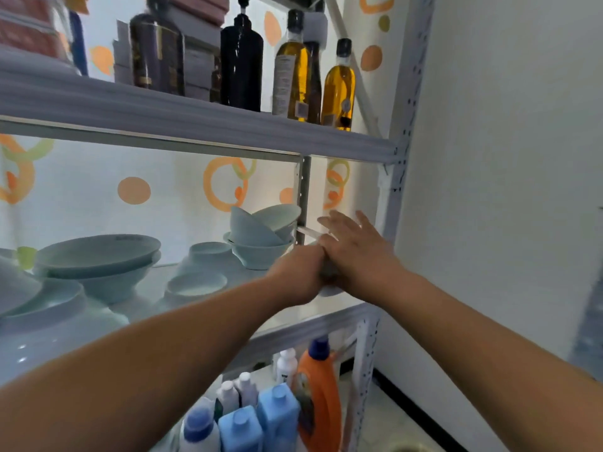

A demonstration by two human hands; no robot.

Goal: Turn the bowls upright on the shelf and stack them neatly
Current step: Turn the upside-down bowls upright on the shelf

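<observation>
White middle shelf (326, 316), pale blue bowls (261, 252) on it, some upside down (195, 283)

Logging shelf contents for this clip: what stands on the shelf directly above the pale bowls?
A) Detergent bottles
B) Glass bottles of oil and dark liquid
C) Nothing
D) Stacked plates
B: bottles of golden oil and a dark bottle stand above the bowls; the detergent bottles sit below.

Soft daylight comes through the translucent dotted backing (98, 190) behind the shelf (195, 125), leaving the bottles (241, 60) backlit and dark. Both hands are smeared by motion blur. Wide-angle distortion bends the shelf lines, and the whole picture is soft.
</observation>
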